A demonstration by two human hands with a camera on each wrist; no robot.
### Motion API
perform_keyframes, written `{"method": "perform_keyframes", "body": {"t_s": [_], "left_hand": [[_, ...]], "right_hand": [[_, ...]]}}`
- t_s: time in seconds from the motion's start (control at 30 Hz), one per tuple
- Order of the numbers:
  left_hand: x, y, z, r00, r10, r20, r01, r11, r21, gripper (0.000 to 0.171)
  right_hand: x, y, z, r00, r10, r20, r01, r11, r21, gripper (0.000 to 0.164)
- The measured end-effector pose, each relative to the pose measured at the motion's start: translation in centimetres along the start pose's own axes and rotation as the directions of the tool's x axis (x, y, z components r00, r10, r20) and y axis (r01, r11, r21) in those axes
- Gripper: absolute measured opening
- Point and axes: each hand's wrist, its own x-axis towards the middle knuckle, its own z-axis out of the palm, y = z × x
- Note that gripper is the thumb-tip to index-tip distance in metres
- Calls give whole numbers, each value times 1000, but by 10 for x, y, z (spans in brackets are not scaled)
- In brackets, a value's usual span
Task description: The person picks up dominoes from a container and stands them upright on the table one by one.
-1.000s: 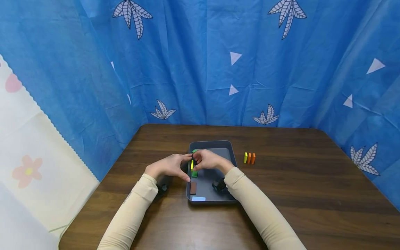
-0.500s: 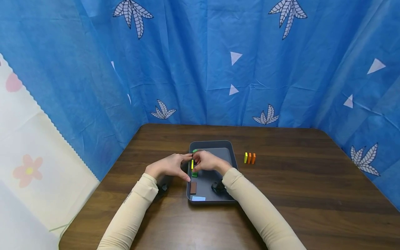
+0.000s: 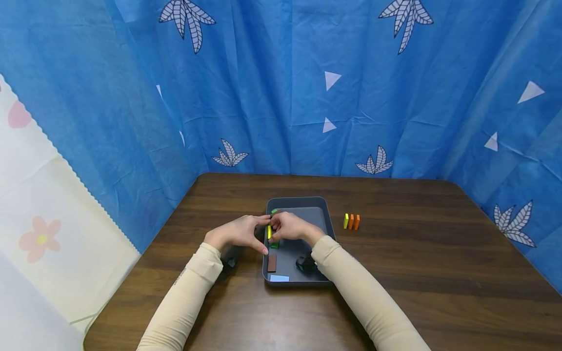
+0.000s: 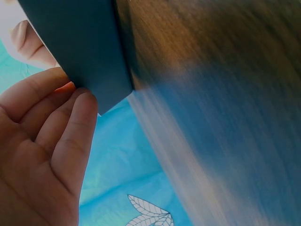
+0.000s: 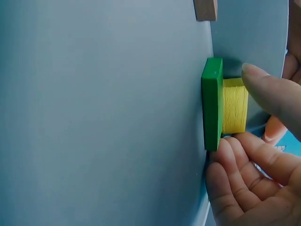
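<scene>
In the head view, my right hand (image 3: 291, 227) reaches into the left side of the dark grey tray (image 3: 294, 253). Its thumb and fingers pinch a small yellow block (image 5: 234, 106) at opposite ends. Beside that block, a green block (image 5: 212, 104) lies close along the tray's wall. My left hand (image 3: 239, 232) is at the tray's left rim, thumb spread away from its fingers. In the left wrist view, the fingertips (image 4: 85, 101) touch the tray's outer wall (image 4: 89, 52). The right hand hides part of the green block in the head view.
A brown block (image 3: 271, 263) and a light blue block (image 3: 279, 279) lie in the tray's near left part. More green (image 3: 274, 211) shows at its far left. Right of the tray, a yellow block (image 3: 346, 221) and two orange blocks (image 3: 351, 222) stand on the wooden table (image 3: 421, 253).
The yellow block between the right thumb and fingers has shifted and tilted slightly. Both hands stay almost in place, and the tray has not visibly moved.
</scene>
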Motion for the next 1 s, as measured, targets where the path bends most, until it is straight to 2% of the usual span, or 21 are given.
{"method": "perform_keyframes", "body": {"t_s": [0.33,1.0], "left_hand": [[0,0,-1,1000,0,-3,0,1000,24,97],[-2,2,0,1000,-11,3,11,1000,-1,96]], "right_hand": [[0,1,2,1000,-10,-9,10,1000,-18,43],[-2,1,1,1000,-29,0,29,999,-32,34]]}}
